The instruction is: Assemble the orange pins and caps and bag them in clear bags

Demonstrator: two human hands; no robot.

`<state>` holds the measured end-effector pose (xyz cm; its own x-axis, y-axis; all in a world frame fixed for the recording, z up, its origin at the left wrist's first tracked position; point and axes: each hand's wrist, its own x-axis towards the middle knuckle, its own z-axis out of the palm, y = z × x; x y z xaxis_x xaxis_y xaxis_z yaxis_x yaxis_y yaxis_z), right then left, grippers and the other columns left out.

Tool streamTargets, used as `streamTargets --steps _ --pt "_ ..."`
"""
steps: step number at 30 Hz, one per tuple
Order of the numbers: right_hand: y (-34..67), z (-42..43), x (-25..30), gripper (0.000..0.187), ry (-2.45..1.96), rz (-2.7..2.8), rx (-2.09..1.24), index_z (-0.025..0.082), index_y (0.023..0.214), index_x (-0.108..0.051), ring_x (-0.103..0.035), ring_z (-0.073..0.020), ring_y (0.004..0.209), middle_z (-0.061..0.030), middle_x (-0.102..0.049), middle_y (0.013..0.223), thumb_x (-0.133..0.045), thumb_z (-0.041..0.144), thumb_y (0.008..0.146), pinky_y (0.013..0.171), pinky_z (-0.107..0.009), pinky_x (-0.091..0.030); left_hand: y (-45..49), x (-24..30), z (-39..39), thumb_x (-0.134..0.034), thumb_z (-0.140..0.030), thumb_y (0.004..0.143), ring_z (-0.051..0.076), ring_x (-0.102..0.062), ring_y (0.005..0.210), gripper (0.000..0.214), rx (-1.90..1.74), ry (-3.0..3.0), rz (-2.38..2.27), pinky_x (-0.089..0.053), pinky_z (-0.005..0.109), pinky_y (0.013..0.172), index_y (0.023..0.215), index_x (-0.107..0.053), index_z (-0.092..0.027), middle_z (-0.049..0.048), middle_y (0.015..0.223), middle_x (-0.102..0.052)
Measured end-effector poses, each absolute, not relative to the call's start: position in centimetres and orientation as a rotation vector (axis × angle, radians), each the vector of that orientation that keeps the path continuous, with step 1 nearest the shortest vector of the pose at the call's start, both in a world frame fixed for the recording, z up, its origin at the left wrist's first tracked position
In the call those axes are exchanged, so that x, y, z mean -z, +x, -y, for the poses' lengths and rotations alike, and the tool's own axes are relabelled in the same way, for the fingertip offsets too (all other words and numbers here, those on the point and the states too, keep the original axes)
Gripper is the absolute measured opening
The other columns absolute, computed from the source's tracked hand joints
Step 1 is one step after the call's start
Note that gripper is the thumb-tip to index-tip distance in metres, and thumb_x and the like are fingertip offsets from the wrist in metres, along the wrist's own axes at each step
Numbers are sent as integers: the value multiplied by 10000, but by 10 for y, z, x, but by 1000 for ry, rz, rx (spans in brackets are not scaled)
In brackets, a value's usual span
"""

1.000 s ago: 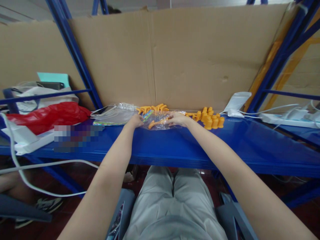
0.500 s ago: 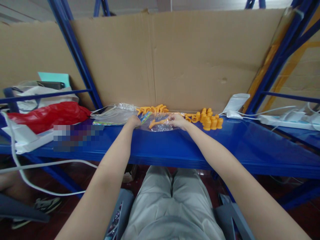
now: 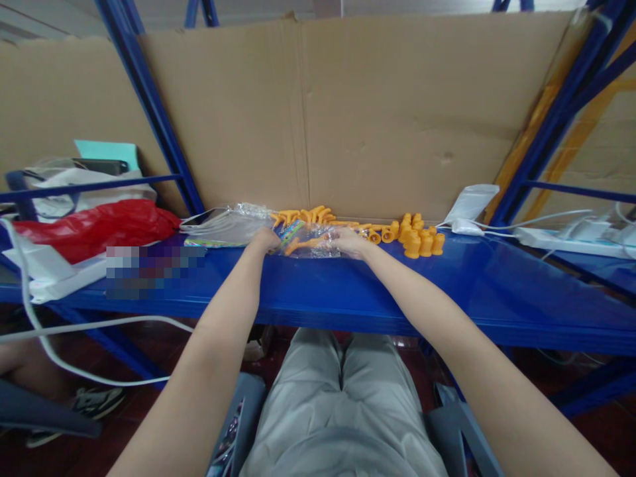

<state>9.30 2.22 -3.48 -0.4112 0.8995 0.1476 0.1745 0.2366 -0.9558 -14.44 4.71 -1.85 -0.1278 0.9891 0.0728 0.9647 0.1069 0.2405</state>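
My left hand (image 3: 267, 240) is closed on the left end of a clear plastic bag (image 3: 325, 252), by its colourful printed strip (image 3: 292, 232). An orange Y-shaped plastic piece (image 3: 304, 245) lies at the bag, its forked end pointing left. My right hand (image 3: 349, 242) grips the other end of this piece, with the bag's film around its fingers. Behind the bag, several similar orange forked pieces (image 3: 313, 215) lie in a row along the cardboard. Right of my right hand stand several orange hollow cylinder parts (image 3: 420, 242).
Flat clear bags (image 3: 228, 225) lie left of my left hand. Farther left are a red plastic bag (image 3: 104, 228) and a white power strip (image 3: 69, 278). A cardboard sheet (image 3: 372, 119) backs the blue shelf (image 3: 338, 291). White cables and an adapter (image 3: 467, 225) sit at right.
The orange Y-shaped piece has moved a little left, toward the printed strip. My right hand has shifted slightly left with it; my left hand has barely moved.
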Motion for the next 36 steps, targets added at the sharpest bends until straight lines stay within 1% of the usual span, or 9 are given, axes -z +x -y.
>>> streamTargets --steps 3,5,8,11,16,21,24,30,36 --pt "90 -20 34 190 -969 1682 -1260 141 708 -630 -578 -103 608 7 -640 638 -805 91 652 655 -234 -503 -141 16 -42 -683 -248 678 289 -732 887 228 -316 1872 -2365 -537 273 674 873 -733 -140 135 793 -746" --pt "89 -18 33 194 -957 1679 -1262 141 690 -627 -574 -105 611 22 -621 619 -807 84 644 679 -241 -505 -139 16 -40 -685 -333 697 274 -733 872 294 -323 1837 -2394 -526 258 641 919 -729 -147 119 812 -746" --pt "86 -18 35 220 -967 1733 -1210 143 684 -635 -583 -116 646 30 -620 636 -844 122 619 723 -258 -511 -139 17 -40 -700 -461 685 259 -734 805 384 -337 1821 -2411 -498 244 571 909 -724 -150 109 790 -738" --pt "85 -18 36 196 -1010 1750 -1170 145 743 -668 -615 -124 715 10 -662 717 -824 93 637 774 -269 -522 -139 18 -41 -704 -525 681 252 -734 773 428 -327 1836 -2409 -476 235 533 893 -720 -154 114 777 -737" --pt "84 -20 38 184 -1013 1788 -1175 151 813 -718 -648 -124 775 -23 -726 824 -752 24 683 842 -279 -530 -137 14 -38 -700 -558 686 288 -742 837 491 -281 1888 -2432 -500 248 570 947 -724 -142 129 801 -745" --pt "83 -20 40 164 -980 1810 -1126 156 742 -728 -639 -115 727 -7 -723 743 -701 0 701 791 -247 -541 -136 14 -38 -703 -586 674 292 -747 868 531 -317 1859 -2457 -519 248 605 976 -725 -150 126 823 -751" --pt "82 -19 40 175 -977 1783 -1146 162 692 -718 -645 -120 719 4 -711 705 -673 -7 700 778 -244 -539 -138 15 -40 -717 -584 648 308 -748 869 564 -334 1860 -2426 -529 264 628 988 -736 -134 137 793 -743" --pt "80 -16 38 170 -1049 1748 -1123 157 601 -675 -609 -110 657 14 -671 637 -695 8 681 753 -246 -516 -137 15 -39 -725 -493 658 321 -742 900 461 -345 1871 -2438 -529 276 647 965 -737 -149 123 755 -734" --pt "82 -15 38 180 -1052 1730 -1146 156 603 -694 -595 -102 628 18 -662 621 -712 -15 654 718 -239 -527 -136 15 -39 -723 -573 640 326 -742 871 564 -317 1869 -2424 -533 290 652 992 -729 -132 145 800 -739"
